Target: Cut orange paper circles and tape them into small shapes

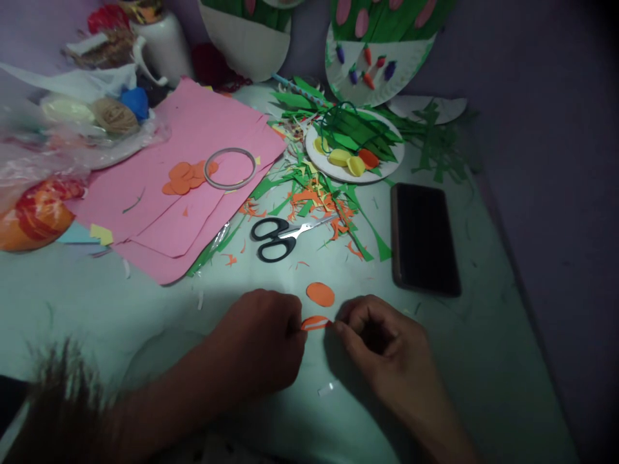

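Note:
My left hand (264, 345) and my right hand (382, 351) meet low in the middle of the view, each pinching one end of a small orange paper piece (315, 322) held just above the table. Both hands have their fingers closed on it. A loose orange paper oval (320, 294) lies on the table right behind the held piece. Black-handled scissors (280, 237) rest farther back, pointing to the right.
A dark phone (424, 237) lies to the right. Pink paper sheets (193, 167) carry orange cutouts (182, 178) and a tape ring (230, 168). Green and orange scraps (319, 193) surround a white plate (355, 169). Plastic bags (58, 142) sit at left.

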The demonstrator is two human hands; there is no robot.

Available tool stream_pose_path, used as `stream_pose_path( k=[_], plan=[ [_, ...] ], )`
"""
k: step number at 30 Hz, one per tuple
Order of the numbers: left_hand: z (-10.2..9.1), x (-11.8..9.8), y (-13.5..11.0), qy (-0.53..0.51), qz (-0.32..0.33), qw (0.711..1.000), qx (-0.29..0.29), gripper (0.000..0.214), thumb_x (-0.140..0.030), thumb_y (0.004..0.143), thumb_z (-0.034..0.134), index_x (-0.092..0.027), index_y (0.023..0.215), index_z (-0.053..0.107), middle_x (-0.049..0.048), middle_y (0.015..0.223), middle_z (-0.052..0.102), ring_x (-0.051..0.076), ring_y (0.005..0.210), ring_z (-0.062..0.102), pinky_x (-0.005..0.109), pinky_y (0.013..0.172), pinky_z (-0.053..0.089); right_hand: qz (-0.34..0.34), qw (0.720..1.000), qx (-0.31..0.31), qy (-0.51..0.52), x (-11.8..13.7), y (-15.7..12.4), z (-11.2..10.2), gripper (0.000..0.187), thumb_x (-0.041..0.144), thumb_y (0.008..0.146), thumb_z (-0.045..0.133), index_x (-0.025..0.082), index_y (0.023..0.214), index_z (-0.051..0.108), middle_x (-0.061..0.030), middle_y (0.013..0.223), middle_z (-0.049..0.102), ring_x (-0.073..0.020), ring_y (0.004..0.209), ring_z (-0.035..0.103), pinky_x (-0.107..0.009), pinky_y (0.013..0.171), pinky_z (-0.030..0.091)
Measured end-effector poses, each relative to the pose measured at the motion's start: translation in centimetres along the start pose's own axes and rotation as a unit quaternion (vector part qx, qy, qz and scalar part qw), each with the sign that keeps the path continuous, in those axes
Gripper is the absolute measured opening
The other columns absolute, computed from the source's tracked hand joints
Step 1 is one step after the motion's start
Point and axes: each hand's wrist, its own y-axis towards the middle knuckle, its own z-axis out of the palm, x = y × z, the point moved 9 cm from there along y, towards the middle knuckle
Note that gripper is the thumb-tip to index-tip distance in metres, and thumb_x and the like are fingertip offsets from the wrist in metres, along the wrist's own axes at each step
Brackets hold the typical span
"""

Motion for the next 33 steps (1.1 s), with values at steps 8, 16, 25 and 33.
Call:
stream_pose_path(
  k=[8,16,25,33],
  plan=[
    [-1.6,1.0,-1.2,-0.074,0.004,0.995,-0.061,0.010,-0.022,0.072,0.052,-0.021,0.076,0.061,-0.0026,0.064,0.062,0.014,0.062,0.056,0.025,0.059,0.039,-0.144,0.984,-0.035,-0.095,1.9,-1.1,0.4,0.009,0.019,0.078,0.058,0.022,0.083,0.065,-0.0020,0.079,0.063,-0.0165,0.068,0.059,-0.029,0.060,0.045],
    [-1.7,-1.2,-2.5,-0.057,0.142,0.980,-0.128,0.033,-0.017,0.071,0.058,-0.018,0.104,0.058,0.0060,0.094,0.064,0.021,0.084,0.057,0.032,0.075,0.043,-0.207,0.978,-0.022,0.014,3.4,-2.0,0.3,0.009,0.014,0.080,0.054,0.020,0.076,0.059,-0.0029,0.084,0.063,-0.0157,0.078,0.060,-0.026,0.067,0.045],
    [-6.0,-0.3,-1.7,-0.265,0.102,0.954,-0.092,0.012,-0.021,0.071,0.055,-0.015,0.066,0.065,-0.0034,0.055,0.055,0.010,0.054,0.045,0.020,0.050,0.032,-0.033,0.978,0.016,0.206,5.8,1.0,1.4,0.018,0.028,0.063,0.071,0.015,0.074,0.066,0.0013,0.057,0.060,-0.0091,0.046,0.048,-0.020,0.042,0.036],
    [-7.8,1.4,0.0,-0.311,0.104,0.941,-0.078,0.019,-0.032,0.064,0.056,-0.013,0.062,0.059,-0.0043,0.052,0.047,0.009,0.051,0.038,0.022,0.049,0.028,-0.030,0.957,0.026,0.289,7.0,3.5,3.2,0.030,0.042,0.061,0.073,0.014,0.063,0.062,0.0044,0.048,0.052,-0.0067,0.040,0.045,-0.019,0.040,0.037]
  ],
)
